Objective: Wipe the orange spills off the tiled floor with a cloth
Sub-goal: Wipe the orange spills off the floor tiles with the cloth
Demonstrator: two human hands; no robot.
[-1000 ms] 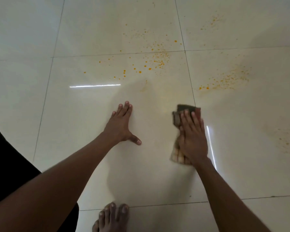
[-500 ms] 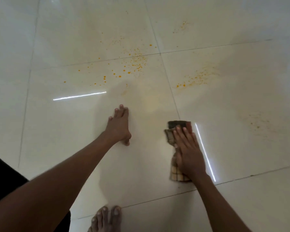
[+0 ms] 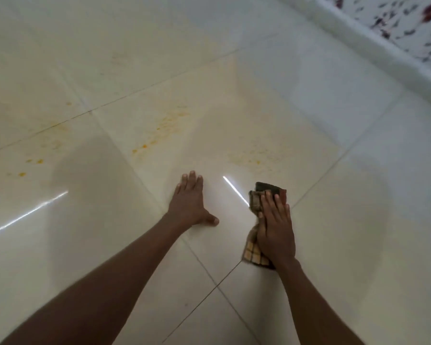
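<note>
Wiping under way, with most of the orange spills not yet reached.

Far left, orange drops dot the tiled floor; a streak of spatter lies further right, then a faint patch just ahead of the hands (blurred, so its extent is unclear). The left hand rests flat on the floor, fingers spread, holding nothing. The right hand presses the checked cloth flat against the tile, palm open over it rather than clenched. The tiles nearest the person look clean; I judge that all three patches remain to be wiped.
</note>
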